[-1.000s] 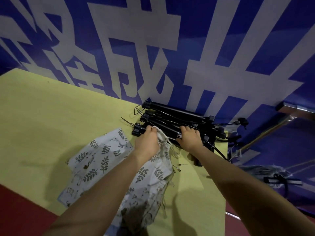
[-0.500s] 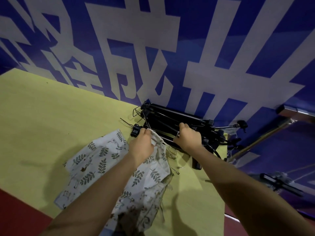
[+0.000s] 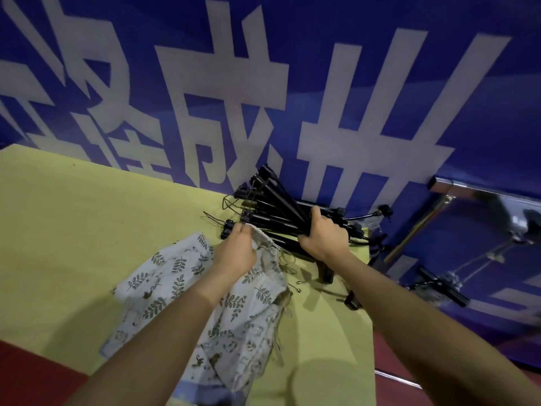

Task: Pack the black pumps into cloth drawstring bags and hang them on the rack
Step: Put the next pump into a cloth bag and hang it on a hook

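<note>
yellow table (image 3: 87,230) against a blue banner (image 3: 380,83); right hand (image 3: 325,238) grips the pumps (image 3: 272,200), now tilted up at their far ends; left hand (image 3: 237,253) still pinches the bag (image 3: 181,276) mouth beside them.

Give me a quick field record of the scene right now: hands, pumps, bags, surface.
left hand: pinches the mouth hem of the top cloth bag
right hand: grips several black pumps, far ends tilted up off the table
pumps on table: more lie under and beside the lifted ones
bags: leaf-print pile, drawstrings trailing right
surface: yellow table against a blue banner
</note>
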`<control>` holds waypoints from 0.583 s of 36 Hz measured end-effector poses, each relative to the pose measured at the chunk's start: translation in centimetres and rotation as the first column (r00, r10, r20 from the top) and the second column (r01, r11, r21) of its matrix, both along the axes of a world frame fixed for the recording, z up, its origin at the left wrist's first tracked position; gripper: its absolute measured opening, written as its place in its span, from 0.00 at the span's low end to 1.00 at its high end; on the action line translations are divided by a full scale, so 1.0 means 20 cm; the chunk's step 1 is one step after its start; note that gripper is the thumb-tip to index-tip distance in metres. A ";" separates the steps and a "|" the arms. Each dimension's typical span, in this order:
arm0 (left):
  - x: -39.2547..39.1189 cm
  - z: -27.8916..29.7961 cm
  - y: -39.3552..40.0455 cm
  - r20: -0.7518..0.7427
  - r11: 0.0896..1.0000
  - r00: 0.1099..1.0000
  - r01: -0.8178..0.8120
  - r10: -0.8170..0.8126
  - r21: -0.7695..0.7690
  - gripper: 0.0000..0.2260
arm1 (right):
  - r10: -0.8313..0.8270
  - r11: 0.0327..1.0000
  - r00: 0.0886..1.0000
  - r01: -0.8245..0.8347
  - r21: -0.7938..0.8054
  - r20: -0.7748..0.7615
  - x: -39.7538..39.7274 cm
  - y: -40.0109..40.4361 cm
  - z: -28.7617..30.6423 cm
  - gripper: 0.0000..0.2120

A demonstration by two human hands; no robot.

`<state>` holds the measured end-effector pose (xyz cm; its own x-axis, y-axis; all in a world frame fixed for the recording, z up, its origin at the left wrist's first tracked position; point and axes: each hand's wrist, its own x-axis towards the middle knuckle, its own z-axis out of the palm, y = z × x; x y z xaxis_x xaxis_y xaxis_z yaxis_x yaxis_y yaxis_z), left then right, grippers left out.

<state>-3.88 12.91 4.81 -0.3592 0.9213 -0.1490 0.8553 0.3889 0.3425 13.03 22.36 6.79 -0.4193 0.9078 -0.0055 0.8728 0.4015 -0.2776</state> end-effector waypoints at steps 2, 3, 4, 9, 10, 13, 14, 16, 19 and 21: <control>0.01 0.01 -0.02 0.003 1.000 1.000 0.007 -0.007 0.012 0.18 | -0.021 1.000 1.000 0.021 0.008 -0.012 0.03 -0.04 0.02 0.21; 0.02 0.02 -0.03 0.005 1.000 1.000 0.011 -0.011 0.019 0.18 | -0.022 1.000 0.999 0.022 0.013 -0.024 0.05 -0.05 0.03 0.21; 0.02 0.02 -0.03 0.007 1.000 1.000 0.011 -0.011 0.024 0.19 | -0.017 1.000 0.999 0.017 0.015 -0.040 0.06 -0.06 0.03 0.21; 0.07 0.07 -0.08 0.011 0.998 1.000 0.027 -0.027 0.051 0.21 | -0.001 1.000 0.987 0.002 0.003 -0.160 0.16 -0.15 0.08 0.23; 0.08 0.07 -0.09 0.026 0.998 0.999 0.023 -0.024 0.058 0.22 | -0.005 1.000 0.985 0.006 0.006 -0.171 0.18 -0.16 0.08 0.23; 0.08 0.07 -0.11 0.083 0.996 0.996 0.018 -0.024 0.083 0.27 | -0.013 1.000 0.988 0.016 0.022 -0.154 0.24 -0.20 0.09 0.22; 0.08 0.07 -0.11 0.098 0.996 0.995 0.023 -0.031 0.086 0.28 | -0.013 1.000 0.990 0.016 0.020 -0.140 0.26 -0.22 0.09 0.22; 0.08 0.07 -0.12 0.117 0.996 0.992 0.028 -0.038 0.086 0.31 | -0.013 1.000 0.994 0.015 0.022 -0.105 0.29 -0.25 0.08 0.20; 0.06 0.07 -0.14 0.127 0.997 0.992 0.007 -0.018 0.083 0.34 | -0.014 1.000 1.000 0.014 0.013 -0.028 0.33 -0.30 0.05 0.21; 0.05 0.07 -0.15 0.142 0.997 0.990 0.006 -0.018 0.082 0.36 | 0.003 1.000 0.999 -0.003 0.005 0.032 0.35 -0.33 0.03 0.24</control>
